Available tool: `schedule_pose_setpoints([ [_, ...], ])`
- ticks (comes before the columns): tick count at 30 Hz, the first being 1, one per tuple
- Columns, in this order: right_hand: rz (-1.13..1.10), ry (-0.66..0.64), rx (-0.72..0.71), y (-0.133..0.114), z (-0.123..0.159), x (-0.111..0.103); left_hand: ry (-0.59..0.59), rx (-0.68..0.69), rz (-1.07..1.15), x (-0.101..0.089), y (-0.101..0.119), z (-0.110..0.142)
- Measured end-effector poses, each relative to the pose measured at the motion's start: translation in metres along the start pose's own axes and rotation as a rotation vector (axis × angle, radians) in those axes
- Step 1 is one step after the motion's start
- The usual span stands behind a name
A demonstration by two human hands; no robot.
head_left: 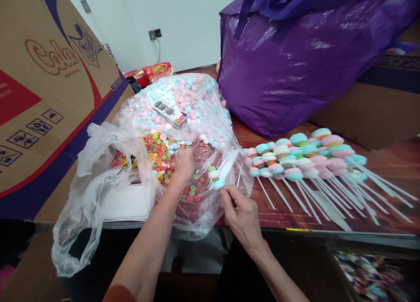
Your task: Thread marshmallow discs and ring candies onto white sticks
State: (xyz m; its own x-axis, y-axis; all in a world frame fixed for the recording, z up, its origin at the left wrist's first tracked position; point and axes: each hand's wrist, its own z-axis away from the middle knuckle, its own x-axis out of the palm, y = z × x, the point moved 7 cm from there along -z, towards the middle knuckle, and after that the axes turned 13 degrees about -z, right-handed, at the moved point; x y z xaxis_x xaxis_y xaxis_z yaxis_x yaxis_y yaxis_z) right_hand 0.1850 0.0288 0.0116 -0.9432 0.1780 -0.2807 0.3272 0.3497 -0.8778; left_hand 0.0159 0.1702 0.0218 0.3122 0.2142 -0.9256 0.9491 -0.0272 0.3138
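My right hand (242, 211) is closed in a pinch on a candy skewer (215, 179), which carries pink and blue marshmallows with green gummy rings between them. It is held above the clear plastic bag's near right part. My left hand (184, 163) reaches into the candy, its fingers curled down beside pastel marshmallows (175, 89). Whatever is in those fingertips is hidden. Just left of that hand lie many colourful gummy rings (160, 155), and a few loose ones are spread between my two hands. White sticks (229, 162) lie by the skewer.
Finished-looking marshmallow skewers (305, 155) lie piled on the wooden table (278, 214) at right. A purple bag (282, 65) stands behind them. At left rises a large cardboard box (52, 96). A crumpled plastic bag (88, 192) hangs over the front edge, beside white sheets (126, 201).
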Motion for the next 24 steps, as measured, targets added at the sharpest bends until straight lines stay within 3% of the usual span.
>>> schedule_pose_setpoints([
  [4,-0.018,0.019,0.015,0.001,0.000,-0.001,-0.067,0.005,0.143,-0.003,-0.009,0.000],
  [7,-0.016,0.027,0.021,0.001,0.000,-0.002,-0.131,0.089,0.293,-0.009,-0.009,0.012],
  [16,0.001,0.020,0.034,0.003,0.001,-0.001,-0.247,0.351,0.115,-0.014,0.016,0.049],
  [20,-0.002,0.015,0.037,0.002,0.001,0.000,-0.228,0.391,0.064,-0.017,0.015,0.051],
  [24,-0.003,0.014,0.043,0.001,0.001,-0.001,-0.158,0.312,0.135,-0.021,0.003,0.046],
])
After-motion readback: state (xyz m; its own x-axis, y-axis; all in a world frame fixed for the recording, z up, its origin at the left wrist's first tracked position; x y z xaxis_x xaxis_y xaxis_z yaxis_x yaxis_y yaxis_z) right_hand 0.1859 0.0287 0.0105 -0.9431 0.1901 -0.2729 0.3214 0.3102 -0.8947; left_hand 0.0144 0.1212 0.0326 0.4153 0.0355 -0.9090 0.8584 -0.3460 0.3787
